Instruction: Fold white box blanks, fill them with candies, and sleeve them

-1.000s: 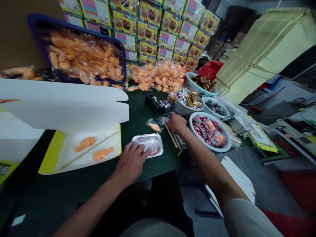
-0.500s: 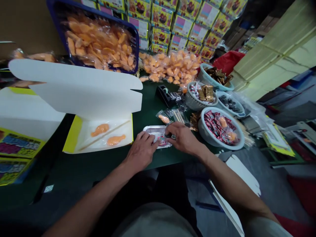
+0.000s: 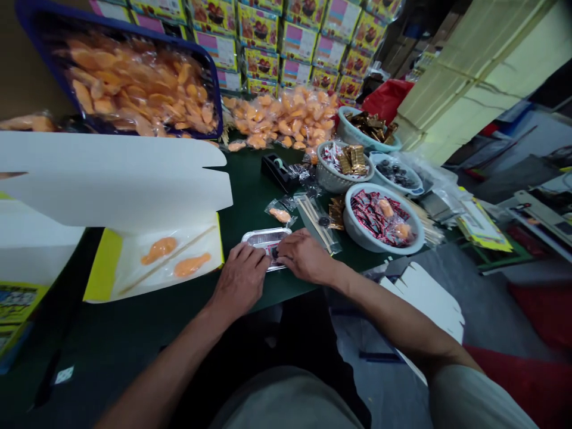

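Note:
A small foil tray [image 3: 267, 236] lies on the dark green table between my hands, with a red-and-white packet [image 3: 269, 245] inside it. My left hand [image 3: 241, 275] grips the tray's left side with bent fingers. My right hand [image 3: 306, 256] reaches over the right side of the tray, its fingertips closed on a small black piece [image 3: 274, 252], partly hidden by the fingers. Just beyond the tray are a wrapped orange spoon-shaped piece [image 3: 279, 214] and a clear bag with wooden sticks [image 3: 315, 223].
An open yellow-and-white box [image 3: 103, 265] holding two orange pieces and a stick stands left. Bowls of packets, including a light blue one [image 3: 364, 237], are at the right. A tape dispenser [image 3: 277, 173], orange pieces [image 3: 290, 119] and a blue basket [image 3: 217, 89] lie behind.
My right hand has moved left and lower into the tray with the black piece. My left hand stays at the tray's left side. The whole view has shifted, showing more of the right.

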Tool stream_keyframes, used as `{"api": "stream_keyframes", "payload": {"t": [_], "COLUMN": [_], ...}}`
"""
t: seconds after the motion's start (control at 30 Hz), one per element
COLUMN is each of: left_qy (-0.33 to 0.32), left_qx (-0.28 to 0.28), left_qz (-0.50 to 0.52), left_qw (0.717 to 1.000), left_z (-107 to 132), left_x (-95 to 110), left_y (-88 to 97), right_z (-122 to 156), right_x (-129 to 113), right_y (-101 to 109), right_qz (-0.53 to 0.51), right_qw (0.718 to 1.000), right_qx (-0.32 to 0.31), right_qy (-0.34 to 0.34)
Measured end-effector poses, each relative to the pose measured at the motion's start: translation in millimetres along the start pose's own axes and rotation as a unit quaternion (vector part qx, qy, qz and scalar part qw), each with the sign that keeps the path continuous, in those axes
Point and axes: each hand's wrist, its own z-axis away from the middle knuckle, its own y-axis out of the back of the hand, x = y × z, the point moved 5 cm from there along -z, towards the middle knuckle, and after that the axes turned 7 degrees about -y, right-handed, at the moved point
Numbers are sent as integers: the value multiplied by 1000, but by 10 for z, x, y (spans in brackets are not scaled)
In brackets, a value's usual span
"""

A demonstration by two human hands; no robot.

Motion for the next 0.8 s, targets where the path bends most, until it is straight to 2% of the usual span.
{"api": "stream_keyframes", "payload": {"t": [0.13, 0.3, 0.4, 0.47, 0.53, 0.57, 0.6, 0.67, 0.73, 0.8], "left_qy": [13, -15, -38, -50, -55, -57, -60, -70, -74, -68], "left_qx": [-6, -4, 20, 34, 44, 51, 57, 72, 80, 78], "left_qz": [14, 8, -8, -10, -12, -14, -16, -25, -33, -37], "left_qw": [1000, 1000, 999, 998, 997, 997, 996, 995, 993, 994], "left_z": [14, 19, 10, 5, 5, 5, 4, -3, -17, -39], "left_x": [-32, -69, -137, -177, -200, -201, -198, -175, -152, -143], "left_y": [-8, 6, -37, -88, -125, -132, -131, -111, -86, -75], "right_z": [105, 177, 287, 477, 776, 951, 1124, 1443, 1683, 1839], "right_x": [-50, -118, 55, 370, 804, 1034, 1256, 1638, 1877, 1997], "right_y": [17, -11, 162, 467, 866, 1059, 1221, 1427, 1511, 1502], "right_qz": [-12, -7, -11, 3, 49, 87, 122, 167, 174, 171], "right_qw": [1000, 999, 994, 983, 954, 931, 909, 870, 848, 837], "right_qx": [21, 51, 105, 175, 233, 237, 215, 132, 92, 86], "right_qy": [-6, -1, 14, -51, -184, -263, -334, -445, -492, -513]}}
